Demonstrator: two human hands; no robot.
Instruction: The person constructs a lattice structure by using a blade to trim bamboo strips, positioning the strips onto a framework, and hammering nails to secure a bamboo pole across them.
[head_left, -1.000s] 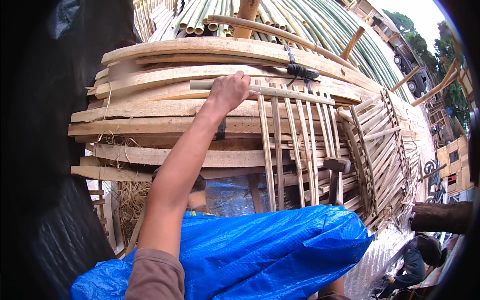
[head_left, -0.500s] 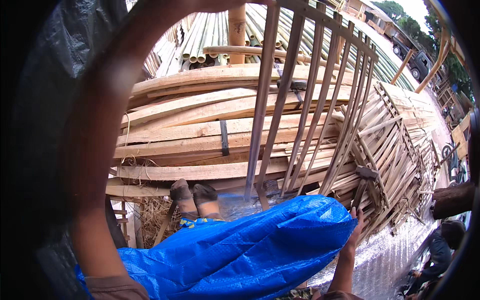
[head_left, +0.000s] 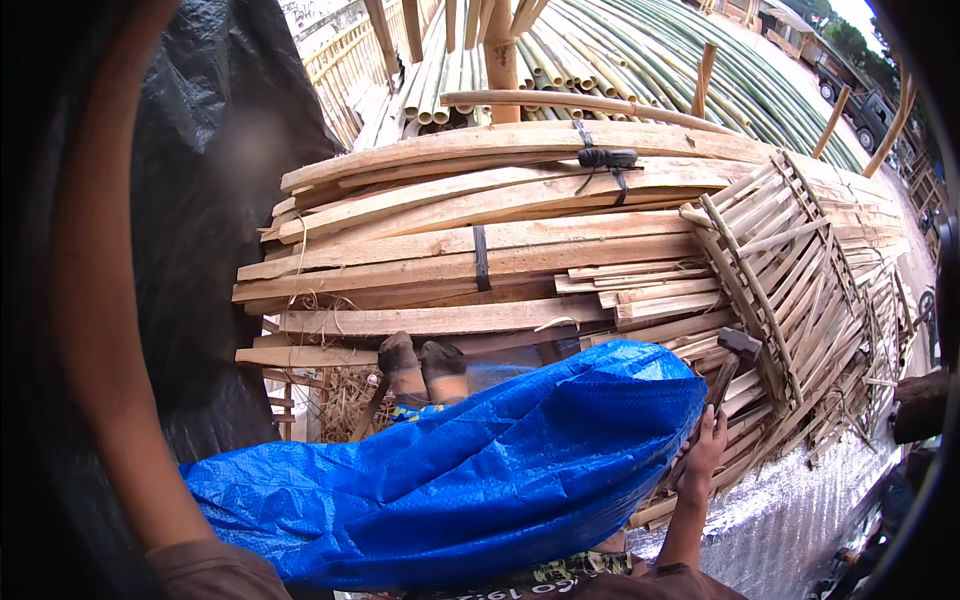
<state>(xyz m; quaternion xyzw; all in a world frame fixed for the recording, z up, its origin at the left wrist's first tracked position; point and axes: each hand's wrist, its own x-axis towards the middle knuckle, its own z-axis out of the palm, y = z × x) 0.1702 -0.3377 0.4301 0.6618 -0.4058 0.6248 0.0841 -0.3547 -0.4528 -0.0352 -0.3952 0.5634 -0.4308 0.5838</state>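
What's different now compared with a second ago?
The slatted wooden frame has gone up from over the planks; only slat ends show at the top edge. The left arm has risen, its hand now out of view. The right hand, hidden at first, now shows at the hammer handle. The planks and blue sheet look much the same.

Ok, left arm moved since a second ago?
Yes, the left arm moved left: it crossed the planks then and now shows to their left.
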